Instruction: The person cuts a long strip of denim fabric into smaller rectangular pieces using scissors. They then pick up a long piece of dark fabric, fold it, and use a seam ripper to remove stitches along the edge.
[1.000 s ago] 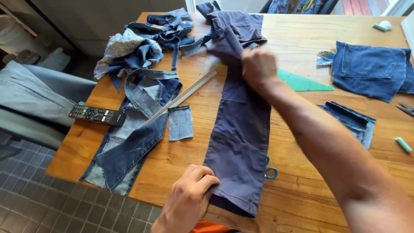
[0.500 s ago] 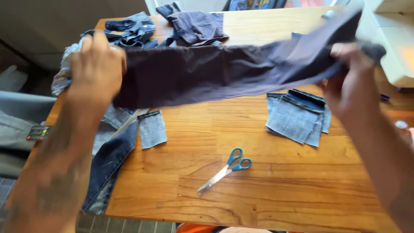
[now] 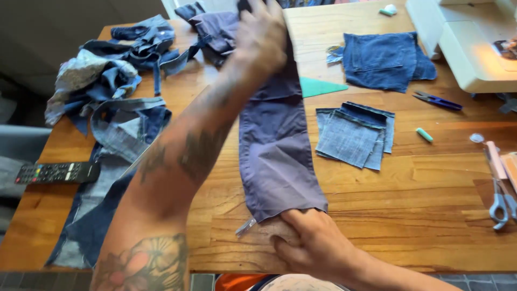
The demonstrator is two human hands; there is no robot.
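The grey-purple fabric strip [image 3: 277, 156] is laid lengthwise on the wooden table [image 3: 409, 215], left of the folded denim squares [image 3: 353, 137]. Its far end is gripped by the closed left hand [image 3: 261, 35]; its near edge is pinched by the right hand [image 3: 315, 245]. Smoothing appears in hand; even tension is required next.

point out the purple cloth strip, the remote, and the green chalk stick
purple cloth strip [image 3: 277, 161], head view, on its middle panel between the hands.
remote [image 3: 56, 173], head view, on its button face at the table's left edge.
green chalk stick [image 3: 424, 134], head view, on its middle, right of the denim squares.
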